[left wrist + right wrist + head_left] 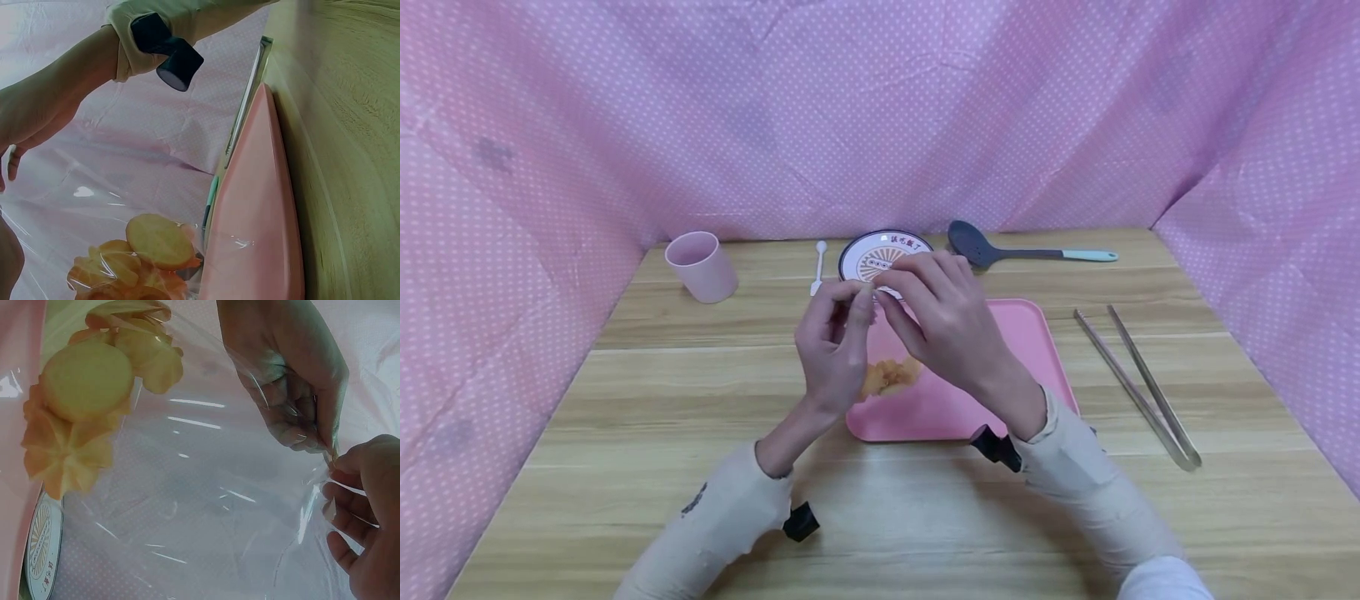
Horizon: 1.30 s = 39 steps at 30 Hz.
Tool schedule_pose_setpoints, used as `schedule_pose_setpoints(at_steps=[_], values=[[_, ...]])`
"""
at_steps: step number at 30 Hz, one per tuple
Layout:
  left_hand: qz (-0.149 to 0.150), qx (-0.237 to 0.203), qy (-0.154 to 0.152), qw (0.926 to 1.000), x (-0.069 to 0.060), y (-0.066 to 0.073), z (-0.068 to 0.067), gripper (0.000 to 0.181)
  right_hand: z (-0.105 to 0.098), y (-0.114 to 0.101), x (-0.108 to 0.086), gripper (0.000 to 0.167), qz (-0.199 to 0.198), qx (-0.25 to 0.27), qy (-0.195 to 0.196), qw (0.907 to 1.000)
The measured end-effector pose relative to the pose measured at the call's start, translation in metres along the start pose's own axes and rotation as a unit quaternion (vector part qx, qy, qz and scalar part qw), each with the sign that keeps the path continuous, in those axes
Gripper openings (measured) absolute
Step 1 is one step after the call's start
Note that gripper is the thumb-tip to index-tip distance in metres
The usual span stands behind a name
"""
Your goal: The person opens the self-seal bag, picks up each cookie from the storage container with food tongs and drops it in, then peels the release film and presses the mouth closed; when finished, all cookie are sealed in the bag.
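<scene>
A clear plastic bag (200,487) hangs from both hands, with several golden cookies (87,381) at its bottom, some round and flat, some flower-shaped. My left hand (838,350) pinches the bag's top edge between thumb and fingers. Close beside it, my right hand (951,321) pinches the same edge, fingertips nearly meeting the left's. Beneath the hands lies a pink tray (1022,358), and in the head view the cookies show over its left part. In the left wrist view the cookies appear beside the tray's rim, and only part of each hand shows.
A pink cup (702,267) stands at the back left. Behind the tray are a small white spoon (819,265), a patterned plate (880,250) partly covered by the hands, and a grey ladle (992,250) with a mint handle. Metal tongs (1138,387) lie at right.
</scene>
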State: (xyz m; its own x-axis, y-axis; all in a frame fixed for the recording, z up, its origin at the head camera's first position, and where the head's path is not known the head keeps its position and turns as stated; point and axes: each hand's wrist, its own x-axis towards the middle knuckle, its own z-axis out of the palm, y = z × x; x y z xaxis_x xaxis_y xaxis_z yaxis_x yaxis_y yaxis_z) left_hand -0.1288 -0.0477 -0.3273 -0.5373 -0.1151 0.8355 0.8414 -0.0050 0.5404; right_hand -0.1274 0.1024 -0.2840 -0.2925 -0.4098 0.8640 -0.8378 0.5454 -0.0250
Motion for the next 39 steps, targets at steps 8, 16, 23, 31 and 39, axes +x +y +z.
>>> schedule_pose_setpoints(at_steps=[8,16,23,31,39], values=[[0.003,0.008,0.001,1.0000,-0.0018,-0.0013,0.0002,0.022,-0.0001,0.0013,0.0018,0.008,-0.026,-0.028,0.004,0.9992],[-0.014,0.020,-0.006,0.9997,-0.0043,-0.0013,-0.0020,0.016,0.0021,0.0007,0.0010,0.007,-0.050,-0.053,0.017,0.9972],[-0.016,0.022,-0.009,0.9996,-0.0050,-0.0010,-0.0019,0.015,0.0050,0.0022,-0.0005,0.007,-0.062,-0.067,0.018,0.9957],[-0.022,0.019,-0.027,0.9992,-0.0059,0.0010,-0.0022,0.007,0.0046,0.0016,-0.0015,0.008,-0.079,-0.100,0.022,0.9917],[-0.022,0.005,-0.021,0.9995,-0.0066,0.0015,-0.0001,0.009,0.0046,0.0028,-0.0019,0.010,-0.076,-0.094,0.028,0.9923]])
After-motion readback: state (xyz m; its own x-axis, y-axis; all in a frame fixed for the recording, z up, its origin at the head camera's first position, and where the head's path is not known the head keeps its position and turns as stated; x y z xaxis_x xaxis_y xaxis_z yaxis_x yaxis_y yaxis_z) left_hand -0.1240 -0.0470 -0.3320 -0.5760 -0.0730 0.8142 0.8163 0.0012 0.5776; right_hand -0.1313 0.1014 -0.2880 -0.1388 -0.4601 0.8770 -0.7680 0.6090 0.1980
